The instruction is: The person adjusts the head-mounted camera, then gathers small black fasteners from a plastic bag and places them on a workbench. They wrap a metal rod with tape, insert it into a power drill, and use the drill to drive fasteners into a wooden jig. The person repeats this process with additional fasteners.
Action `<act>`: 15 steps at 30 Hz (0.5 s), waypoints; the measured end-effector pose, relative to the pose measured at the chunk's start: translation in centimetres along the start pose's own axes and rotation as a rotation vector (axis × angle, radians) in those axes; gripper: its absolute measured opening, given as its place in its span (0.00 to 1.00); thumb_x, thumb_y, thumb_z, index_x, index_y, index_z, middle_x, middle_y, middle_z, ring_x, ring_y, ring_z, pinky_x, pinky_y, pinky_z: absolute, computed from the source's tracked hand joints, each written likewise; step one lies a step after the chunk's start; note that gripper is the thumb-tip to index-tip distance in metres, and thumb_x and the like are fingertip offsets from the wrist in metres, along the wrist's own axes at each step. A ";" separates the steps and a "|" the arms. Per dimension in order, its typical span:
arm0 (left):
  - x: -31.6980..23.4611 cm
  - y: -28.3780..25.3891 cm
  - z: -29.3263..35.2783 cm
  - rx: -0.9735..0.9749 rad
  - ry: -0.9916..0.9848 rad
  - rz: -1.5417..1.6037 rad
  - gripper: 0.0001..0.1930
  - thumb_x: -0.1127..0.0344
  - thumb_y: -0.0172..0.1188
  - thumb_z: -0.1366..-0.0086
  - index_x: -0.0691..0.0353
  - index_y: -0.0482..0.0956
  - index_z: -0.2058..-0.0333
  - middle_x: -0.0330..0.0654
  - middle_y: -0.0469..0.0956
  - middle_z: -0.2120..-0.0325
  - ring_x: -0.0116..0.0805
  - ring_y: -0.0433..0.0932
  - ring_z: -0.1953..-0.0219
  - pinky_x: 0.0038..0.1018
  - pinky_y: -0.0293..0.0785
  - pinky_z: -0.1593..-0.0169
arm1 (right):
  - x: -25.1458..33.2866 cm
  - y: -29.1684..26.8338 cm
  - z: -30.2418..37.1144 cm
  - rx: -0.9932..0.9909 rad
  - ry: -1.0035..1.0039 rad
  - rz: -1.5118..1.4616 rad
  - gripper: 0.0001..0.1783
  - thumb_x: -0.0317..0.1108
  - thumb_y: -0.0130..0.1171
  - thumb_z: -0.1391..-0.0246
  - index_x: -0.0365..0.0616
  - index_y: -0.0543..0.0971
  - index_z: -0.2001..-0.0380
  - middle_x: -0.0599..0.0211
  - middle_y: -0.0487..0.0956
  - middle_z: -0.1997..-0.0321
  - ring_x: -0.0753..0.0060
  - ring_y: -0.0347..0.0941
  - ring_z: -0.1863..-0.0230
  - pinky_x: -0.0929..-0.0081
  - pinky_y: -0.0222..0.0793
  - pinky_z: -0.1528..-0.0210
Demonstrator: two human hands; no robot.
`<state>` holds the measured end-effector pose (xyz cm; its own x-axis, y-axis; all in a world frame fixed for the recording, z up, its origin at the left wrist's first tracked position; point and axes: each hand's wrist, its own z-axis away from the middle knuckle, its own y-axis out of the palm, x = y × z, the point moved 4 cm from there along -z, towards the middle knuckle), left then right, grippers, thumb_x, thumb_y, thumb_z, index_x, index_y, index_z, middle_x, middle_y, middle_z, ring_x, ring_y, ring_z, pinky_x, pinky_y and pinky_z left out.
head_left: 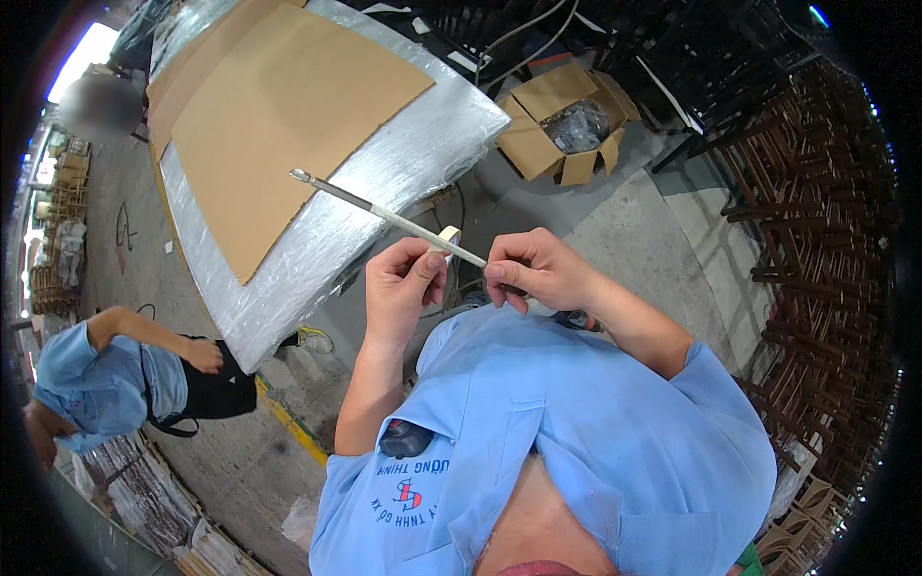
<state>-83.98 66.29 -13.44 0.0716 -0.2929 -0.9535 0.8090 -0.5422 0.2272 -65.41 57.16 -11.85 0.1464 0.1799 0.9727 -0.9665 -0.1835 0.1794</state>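
Observation:
A long thin rod [384, 213] slants across in front of my chest. Its far tip is metallic and looks fluted like a drill bit, while the nearer part is pale, as if wrapped. My left hand [403, 283] is closed, pinching the rod between thumb and index finger. Right at those fingertips, a small pale roll of tape [449, 235] stands against the rod; whether the fingers also grip it, I cannot tell. The rod's near end is pinched by my right hand [538, 272], whose other fingers curl inward.
Beyond the rod lies a plastic-wrapped stack [471, 125] topped by a cardboard sheet [288, 106]. An open carton [533, 144] with clear plastic inside sits on the floor. Dark wooden chair frames [807, 221] are piled at right. A co-worker [115, 374] in blue is at left.

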 end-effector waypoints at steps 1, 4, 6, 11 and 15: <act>0.0 0.0 0.0 -0.003 -0.008 -0.017 0.08 0.66 0.65 0.29 0.66 0.83 0.61 0.36 0.78 0.78 0.21 0.72 0.81 0.18 0.63 0.79 | 0.1 0.0 0.0 0.003 0.000 0.020 0.17 0.41 0.55 0.28 0.42 0.77 0.71 0.71 0.81 0.76 0.83 0.72 0.81 0.80 0.66 0.78; 0.2 0.3 0.1 -0.013 -0.013 0.033 0.08 0.66 0.65 0.29 0.66 0.83 0.61 0.37 0.78 0.77 0.21 0.73 0.81 0.18 0.64 0.79 | 0.2 0.1 0.0 0.023 -0.005 0.060 0.20 0.43 0.53 0.27 0.42 0.77 0.72 0.70 0.81 0.77 0.83 0.72 0.82 0.80 0.66 0.78; 0.2 0.3 0.1 -0.011 -0.024 0.031 0.08 0.66 0.66 0.29 0.66 0.83 0.62 0.37 0.78 0.77 0.21 0.73 0.81 0.18 0.64 0.79 | 0.2 0.0 -0.1 0.044 -0.017 0.063 0.21 0.44 0.52 0.26 0.43 0.77 0.72 0.70 0.82 0.77 0.83 0.72 0.82 0.80 0.66 0.78; 0.3 0.4 0.0 -0.030 -0.009 0.025 0.10 0.64 0.66 0.29 0.66 0.83 0.62 0.37 0.78 0.77 0.21 0.73 0.81 0.18 0.65 0.79 | 0.1 0.0 -0.2 0.019 0.025 -0.052 0.15 0.39 0.56 0.29 0.41 0.77 0.69 0.70 0.81 0.76 0.83 0.72 0.81 0.81 0.67 0.78; 0.2 0.6 -0.1 -0.042 0.017 0.036 0.11 0.63 0.67 0.30 0.66 0.83 0.61 0.37 0.78 0.77 0.21 0.72 0.81 0.18 0.65 0.79 | -0.4 -0.2 -0.1 -0.069 0.022 -0.069 0.12 0.36 0.59 0.31 0.39 0.76 0.66 0.70 0.80 0.74 0.83 0.73 0.81 0.82 0.67 0.78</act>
<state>-83.42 65.94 -13.54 0.1105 -0.2977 -0.9482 0.8297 -0.4976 0.2529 -65.24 57.19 -12.24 0.2090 0.2106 0.9550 -0.9666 -0.1033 0.2344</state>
